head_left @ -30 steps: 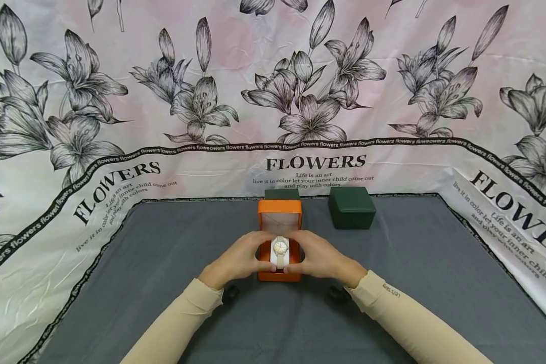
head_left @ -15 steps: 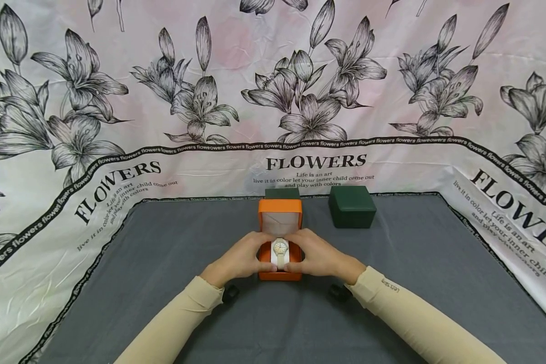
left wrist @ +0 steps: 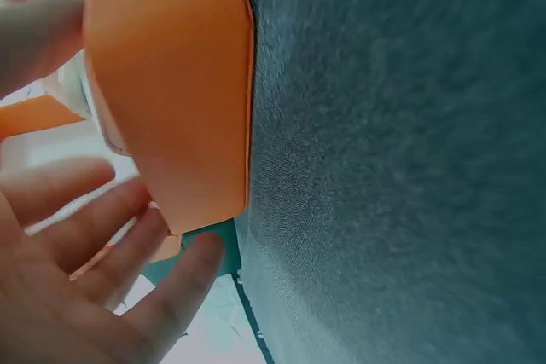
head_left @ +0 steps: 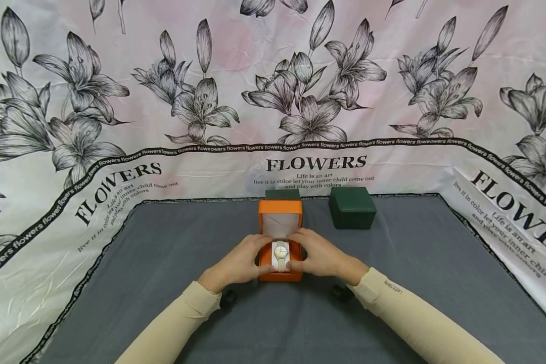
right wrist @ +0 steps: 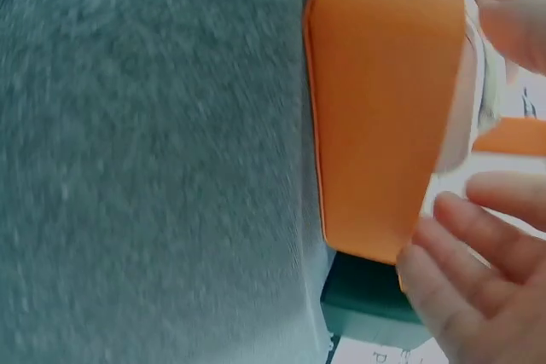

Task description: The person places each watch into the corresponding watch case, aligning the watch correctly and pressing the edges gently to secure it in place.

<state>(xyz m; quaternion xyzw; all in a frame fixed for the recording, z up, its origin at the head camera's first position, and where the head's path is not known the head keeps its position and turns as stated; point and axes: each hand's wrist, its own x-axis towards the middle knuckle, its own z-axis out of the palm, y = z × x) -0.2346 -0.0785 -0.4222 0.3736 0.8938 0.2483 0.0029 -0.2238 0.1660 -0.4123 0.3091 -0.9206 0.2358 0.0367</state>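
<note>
An orange watch box [head_left: 279, 277] stands on the grey cloth with its lid raised at the back. Inside lies a wristwatch [head_left: 280, 252] with a pale strap, on a white cushion. My left hand [head_left: 238, 260] is at the box's left side, thumb near the front corner and fingers towards the back. Opposite it, my right hand [head_left: 323, 255] stands at the right side in a mirrored pose. Both wrist views show loosely extended fingers beside the orange side walls [left wrist: 179, 83] [right wrist: 384, 108], thumbs over the upper edge. Whether the fingertips touch the cushion is unclear.
A dark green box [head_left: 352, 207] sits at the back right of the grey cloth [head_left: 173, 237]. Another green box [head_left: 282, 194] is partly hidden behind the orange lid. Small black objects [head_left: 229, 298] show under the wrists. A floral backdrop [head_left: 309, 101] rises behind.
The watch and its cushion have sunk slightly into the orange box. My hands have loosened from the cushion and spread a little apart. The boxes have stayed in place.
</note>
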